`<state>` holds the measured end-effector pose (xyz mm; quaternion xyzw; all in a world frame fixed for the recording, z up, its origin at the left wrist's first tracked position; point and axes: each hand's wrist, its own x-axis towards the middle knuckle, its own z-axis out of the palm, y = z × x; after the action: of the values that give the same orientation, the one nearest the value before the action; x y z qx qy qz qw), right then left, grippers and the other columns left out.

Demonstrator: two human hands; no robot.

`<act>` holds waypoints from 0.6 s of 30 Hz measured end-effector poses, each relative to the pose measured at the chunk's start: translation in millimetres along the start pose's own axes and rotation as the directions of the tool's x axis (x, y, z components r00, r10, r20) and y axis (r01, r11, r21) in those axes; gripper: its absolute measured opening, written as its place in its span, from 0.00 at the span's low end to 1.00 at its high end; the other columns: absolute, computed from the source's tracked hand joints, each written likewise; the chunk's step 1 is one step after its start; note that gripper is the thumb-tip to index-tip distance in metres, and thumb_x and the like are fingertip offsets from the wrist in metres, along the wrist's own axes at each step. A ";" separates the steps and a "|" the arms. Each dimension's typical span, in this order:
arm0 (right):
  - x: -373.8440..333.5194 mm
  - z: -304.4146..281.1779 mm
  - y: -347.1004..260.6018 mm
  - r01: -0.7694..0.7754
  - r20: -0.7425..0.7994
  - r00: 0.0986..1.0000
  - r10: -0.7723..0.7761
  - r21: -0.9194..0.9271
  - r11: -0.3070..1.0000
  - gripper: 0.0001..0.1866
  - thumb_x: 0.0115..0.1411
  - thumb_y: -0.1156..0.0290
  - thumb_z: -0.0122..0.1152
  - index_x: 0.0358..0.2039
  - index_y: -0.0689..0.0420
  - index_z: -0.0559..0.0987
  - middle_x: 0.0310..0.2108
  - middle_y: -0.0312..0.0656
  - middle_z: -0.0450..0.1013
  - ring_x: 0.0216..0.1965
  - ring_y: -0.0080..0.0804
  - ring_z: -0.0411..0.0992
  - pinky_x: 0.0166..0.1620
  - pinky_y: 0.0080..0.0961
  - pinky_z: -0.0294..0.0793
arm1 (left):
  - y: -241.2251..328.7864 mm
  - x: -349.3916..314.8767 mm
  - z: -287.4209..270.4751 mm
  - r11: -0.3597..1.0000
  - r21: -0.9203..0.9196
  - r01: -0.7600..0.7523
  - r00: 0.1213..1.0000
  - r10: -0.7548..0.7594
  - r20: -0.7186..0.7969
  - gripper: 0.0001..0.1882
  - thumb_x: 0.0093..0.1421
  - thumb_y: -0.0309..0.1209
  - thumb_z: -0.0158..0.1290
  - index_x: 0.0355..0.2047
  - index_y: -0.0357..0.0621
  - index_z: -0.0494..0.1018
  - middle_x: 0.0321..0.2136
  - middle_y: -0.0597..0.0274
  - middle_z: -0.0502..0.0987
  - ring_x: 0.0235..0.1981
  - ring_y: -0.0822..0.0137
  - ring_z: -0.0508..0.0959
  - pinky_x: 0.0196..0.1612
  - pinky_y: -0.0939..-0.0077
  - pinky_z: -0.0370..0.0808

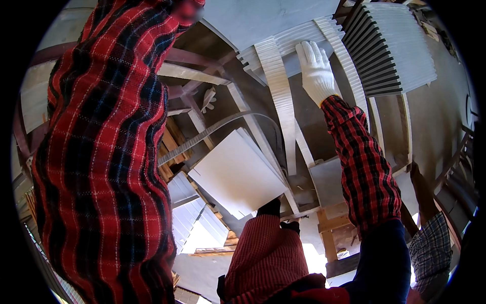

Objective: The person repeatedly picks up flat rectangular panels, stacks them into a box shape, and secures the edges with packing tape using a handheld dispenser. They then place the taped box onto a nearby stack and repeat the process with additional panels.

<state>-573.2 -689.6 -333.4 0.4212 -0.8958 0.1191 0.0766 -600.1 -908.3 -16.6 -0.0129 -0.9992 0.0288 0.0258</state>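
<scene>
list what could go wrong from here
The white panels are unevenly stacked, so the top one might slide if knocked. The curved strip arches up near them and could snag a sleeve. The gloved right hand is between two ribbed strips, whose edges might catch it.

I count 1 white-gloved hand [316, 73] and 2 red plaid sleeves [109, 162], plus 1 co-worker's checked sleeve [430, 248]. There are 2 long ribbed strips [282, 96], 1 grey curved band [202, 136], at least 2 stacked white boards [238, 175], and 1 pile of dark-edged slats [372, 55], 8 or more from here.
</scene>
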 end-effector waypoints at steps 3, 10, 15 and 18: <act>-1.3 -0.2 2.4 0.033 0.008 0.999 -0.033 -0.015 0.999 0.38 0.47 0.78 0.65 0.62 0.59 0.65 0.59 0.47 0.63 0.65 0.47 0.59 0.66 0.45 0.59 | 1.8 -2.5 2.9 1.000 0.018 -0.007 1.000 0.007 -0.016 0.29 0.58 0.46 0.58 0.50 0.36 0.66 0.44 0.36 0.77 0.48 0.40 0.76 0.52 0.53 0.73; 7.3 -6.2 7.4 0.069 0.019 0.997 -0.069 -0.012 0.998 0.33 0.49 0.78 0.63 0.58 0.60 0.68 0.57 0.46 0.65 0.64 0.47 0.60 0.67 0.46 0.57 | 0.0 -9.2 1.9 0.999 -0.038 -0.033 0.999 0.031 -0.038 0.29 0.58 0.46 0.57 0.51 0.37 0.66 0.44 0.36 0.77 0.49 0.41 0.76 0.52 0.54 0.73; 0.5 -4.9 12.8 0.121 -0.001 0.993 -0.121 -0.040 0.992 0.30 0.51 0.76 0.63 0.56 0.60 0.70 0.55 0.47 0.67 0.63 0.48 0.61 0.68 0.50 0.56 | -5.6 -2.1 4.9 0.998 -0.001 -0.070 0.996 0.070 -0.056 0.28 0.58 0.46 0.57 0.50 0.37 0.66 0.43 0.36 0.77 0.49 0.41 0.77 0.52 0.54 0.73; -2.6 -6.3 16.8 0.150 -0.006 0.989 -0.150 -0.074 0.986 0.24 0.51 0.72 0.65 0.50 0.57 0.73 0.48 0.45 0.70 0.57 0.46 0.67 0.62 0.47 0.63 | -1.2 0.8 2.6 0.999 -0.027 -0.018 1.000 0.018 -0.002 0.28 0.58 0.46 0.57 0.49 0.37 0.66 0.43 0.36 0.77 0.49 0.41 0.77 0.52 0.54 0.73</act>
<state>-584.3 -675.6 -330.5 0.4836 -0.8649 0.0826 0.1061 -601.1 -909.6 -19.1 -0.0225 -0.9993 0.0154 0.0261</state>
